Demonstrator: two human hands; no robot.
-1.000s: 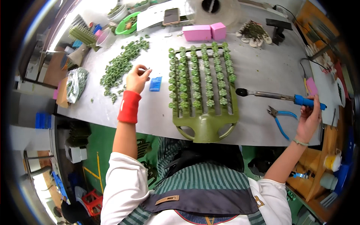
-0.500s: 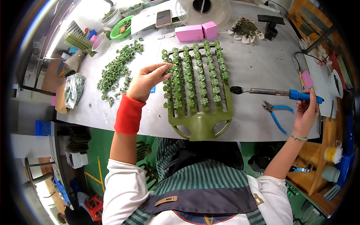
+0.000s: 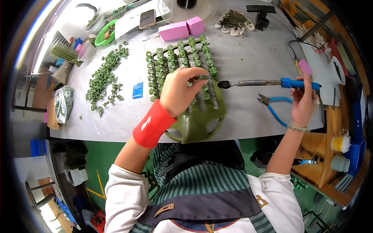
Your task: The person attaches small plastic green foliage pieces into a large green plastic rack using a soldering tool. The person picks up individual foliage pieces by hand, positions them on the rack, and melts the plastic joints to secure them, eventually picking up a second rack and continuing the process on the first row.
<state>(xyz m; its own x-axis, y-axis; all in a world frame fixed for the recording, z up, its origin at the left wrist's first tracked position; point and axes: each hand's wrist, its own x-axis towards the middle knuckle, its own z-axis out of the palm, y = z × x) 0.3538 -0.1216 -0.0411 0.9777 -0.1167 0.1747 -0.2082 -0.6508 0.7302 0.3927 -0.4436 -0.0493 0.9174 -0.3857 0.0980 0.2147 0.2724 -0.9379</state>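
Note:
My left hand (image 3: 176, 91), with a red wristband, is over the right part of a dark green slotted plastic frame (image 3: 194, 126). Its thumb and fingertips are pinched on a small green rosette-shaped piece (image 3: 203, 77) at the outermost column. Rows of similar green rosettes (image 3: 196, 56) line the frame's bars; my hand hides some of them. My right hand (image 3: 304, 103) is closed round the blue handle of a soldering iron (image 3: 258, 83). The iron's dark, flattened tip points left, close beside the frame's right edge.
Loose green rosettes (image 3: 103, 77) lie piled at the left, near a blue card (image 3: 138, 90). Blue-handled cutting pliers (image 3: 274, 110) rest below the iron. Pink blocks (image 3: 173, 32), a phone (image 3: 147, 19), a stained glove (image 3: 234, 23) and a black stand (image 3: 261, 17) are at the back.
My left hand has moved right across the frame, from its left columns to the right one. The whole view has shifted slightly; the right hand still holds the iron.

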